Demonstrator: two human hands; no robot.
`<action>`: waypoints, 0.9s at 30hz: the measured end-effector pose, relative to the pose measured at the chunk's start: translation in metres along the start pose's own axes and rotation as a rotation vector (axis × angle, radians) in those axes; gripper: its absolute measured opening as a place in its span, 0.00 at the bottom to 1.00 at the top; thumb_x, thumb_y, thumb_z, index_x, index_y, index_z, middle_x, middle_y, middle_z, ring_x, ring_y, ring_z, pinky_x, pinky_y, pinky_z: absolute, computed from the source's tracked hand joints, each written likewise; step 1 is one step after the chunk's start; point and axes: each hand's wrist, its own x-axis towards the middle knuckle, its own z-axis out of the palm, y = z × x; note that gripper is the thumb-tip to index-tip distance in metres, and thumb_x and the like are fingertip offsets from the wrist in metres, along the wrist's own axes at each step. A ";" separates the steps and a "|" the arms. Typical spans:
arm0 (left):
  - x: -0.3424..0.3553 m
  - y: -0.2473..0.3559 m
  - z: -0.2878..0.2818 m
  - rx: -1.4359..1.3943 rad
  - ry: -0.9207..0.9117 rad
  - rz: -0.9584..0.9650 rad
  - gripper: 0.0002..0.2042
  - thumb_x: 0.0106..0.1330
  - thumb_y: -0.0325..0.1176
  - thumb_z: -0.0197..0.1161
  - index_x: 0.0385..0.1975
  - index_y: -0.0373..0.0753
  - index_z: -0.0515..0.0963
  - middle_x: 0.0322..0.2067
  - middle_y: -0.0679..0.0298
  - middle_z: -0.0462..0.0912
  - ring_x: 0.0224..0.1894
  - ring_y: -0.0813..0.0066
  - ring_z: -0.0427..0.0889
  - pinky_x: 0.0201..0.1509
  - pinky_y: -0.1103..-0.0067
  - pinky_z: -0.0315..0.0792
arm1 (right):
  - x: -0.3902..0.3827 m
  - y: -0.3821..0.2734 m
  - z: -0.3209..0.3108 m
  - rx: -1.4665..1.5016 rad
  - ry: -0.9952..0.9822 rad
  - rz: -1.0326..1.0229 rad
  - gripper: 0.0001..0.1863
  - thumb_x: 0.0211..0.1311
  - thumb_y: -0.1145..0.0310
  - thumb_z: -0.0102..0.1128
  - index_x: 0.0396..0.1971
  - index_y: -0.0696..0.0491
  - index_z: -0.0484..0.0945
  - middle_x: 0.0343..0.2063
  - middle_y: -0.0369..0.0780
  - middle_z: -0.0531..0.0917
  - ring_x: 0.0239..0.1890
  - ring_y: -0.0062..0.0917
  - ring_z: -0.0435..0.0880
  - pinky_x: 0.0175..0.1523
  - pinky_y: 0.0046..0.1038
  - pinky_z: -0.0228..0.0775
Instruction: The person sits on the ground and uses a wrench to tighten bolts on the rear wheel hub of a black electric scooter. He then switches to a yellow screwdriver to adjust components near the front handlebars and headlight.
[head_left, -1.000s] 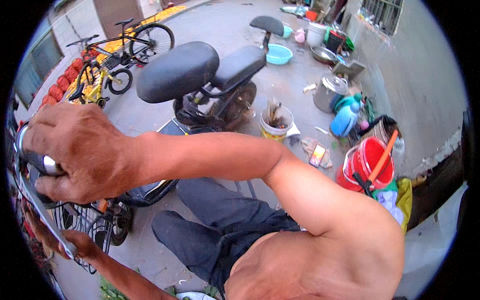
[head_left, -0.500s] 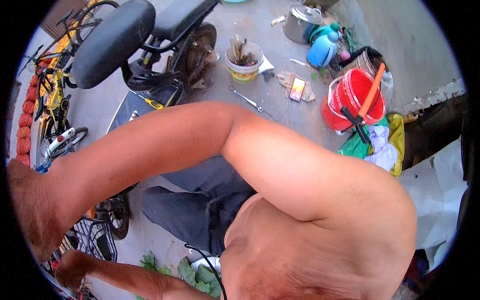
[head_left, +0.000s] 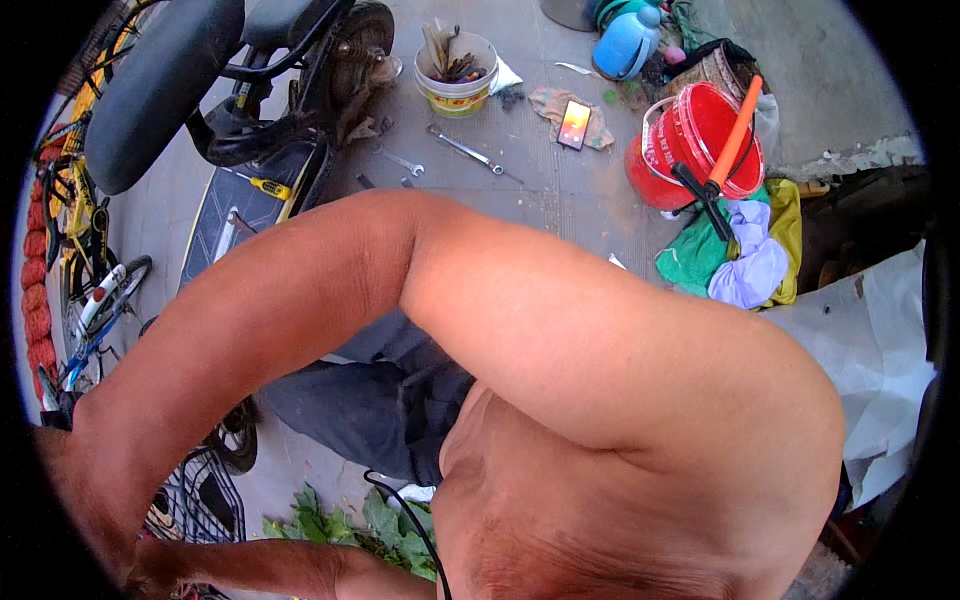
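Note:
My right arm crosses my bare chest toward the lower left. My right hand (head_left: 105, 520) sits at the dark rim of the picture, mostly cut off, so its grip is not visible. My left hand (head_left: 150, 572) lies just below it at the bottom edge, its fingers hidden. Both hands are next to a wire bicycle basket (head_left: 195, 500) and a small black wheel (head_left: 235, 450). I am in dark trousers (head_left: 370, 400).
A black-seated electric scooter (head_left: 170, 90) stands upper left, bicycles (head_left: 90, 310) beside it. On the concrete lie wrenches (head_left: 465, 150), a tool bucket (head_left: 457, 75), a phone (head_left: 575, 123) on a cloth, a red bucket (head_left: 690, 150), rags (head_left: 745, 255) and green leaves (head_left: 350, 525).
The view has tilted further down and left. My right hand, seen holding a handlebar grip a second ago, has slid to the picture's lower-left rim; the scooter and buckets have shifted upward.

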 end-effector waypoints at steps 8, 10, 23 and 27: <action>-0.028 -0.003 0.030 -0.337 0.107 0.110 0.18 0.68 0.45 0.57 0.50 0.41 0.77 0.43 0.55 0.80 0.41 0.59 0.82 0.42 0.69 0.77 | -0.080 0.038 0.010 0.030 0.153 0.287 0.21 0.47 0.53 0.59 0.21 0.59 0.82 0.24 0.51 0.82 0.27 0.43 0.82 0.34 0.44 0.75; -0.034 0.041 -0.042 -0.732 -0.117 -0.096 0.19 0.67 0.42 0.57 0.51 0.36 0.76 0.46 0.52 0.79 0.44 0.59 0.82 0.46 0.70 0.77 | -0.135 0.051 0.008 -0.107 0.117 0.412 0.16 0.47 0.58 0.62 0.26 0.57 0.80 0.27 0.47 0.81 0.34 0.42 0.81 0.39 0.42 0.74; -0.100 0.087 -0.053 -1.045 -0.578 -0.129 0.21 0.72 0.44 0.53 0.57 0.36 0.74 0.56 0.51 0.75 0.56 0.56 0.76 0.55 0.69 0.73 | -0.346 0.066 -0.002 -0.467 -0.213 0.847 0.16 0.51 0.66 0.63 0.39 0.59 0.76 0.39 0.47 0.77 0.43 0.41 0.75 0.47 0.42 0.71; -0.142 0.096 -0.070 -1.250 -0.661 -0.108 0.19 0.71 0.38 0.56 0.54 0.32 0.74 0.53 0.48 0.77 0.53 0.54 0.77 0.56 0.69 0.71 | -0.347 0.062 -0.013 -0.512 -0.161 0.825 0.19 0.52 0.66 0.65 0.42 0.59 0.75 0.41 0.47 0.76 0.44 0.41 0.74 0.48 0.41 0.70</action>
